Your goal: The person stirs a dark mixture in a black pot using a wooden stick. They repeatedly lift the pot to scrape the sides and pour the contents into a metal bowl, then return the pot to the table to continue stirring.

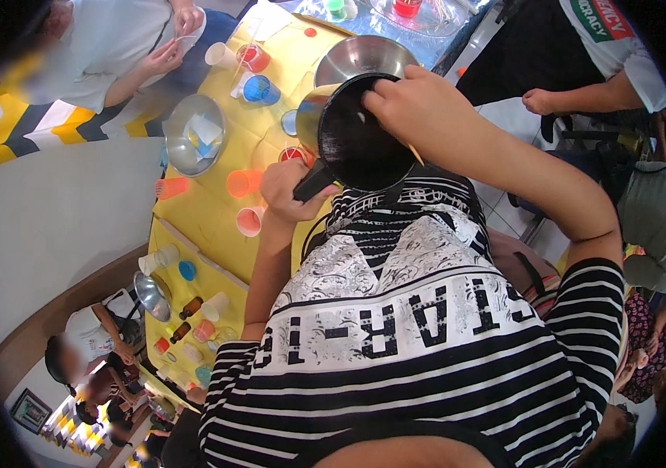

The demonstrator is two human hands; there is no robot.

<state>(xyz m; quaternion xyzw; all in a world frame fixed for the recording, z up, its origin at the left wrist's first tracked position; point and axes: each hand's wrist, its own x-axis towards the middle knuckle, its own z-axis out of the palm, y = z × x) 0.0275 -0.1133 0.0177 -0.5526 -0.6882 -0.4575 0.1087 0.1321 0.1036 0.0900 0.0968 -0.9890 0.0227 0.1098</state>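
A black saucepan [356, 160] is tilted in front of my chest, its dark inside facing me. My left hand [290, 191] is closed around its black handle. Over the far right rim, my right hand [407, 101] reaches into the pan with curled fingers. The pale end of a thin wooden stick [414, 154] shows under that hand; the rest is hidden by the hand and pan. Behind the pan stands a steel bowl [364, 53]. A cup with red contents [294, 154] is partly covered by my left hand and the pan.
The yellow-covered table [208, 222] holds orange cups [244, 183], a blue cup [260, 90] and a steel bowl [195, 136] with papers. Brown bottles [186, 316] lie at the lower left. One person's hands [165, 56] work at the far left; another person's hand [537, 102] is at the right.
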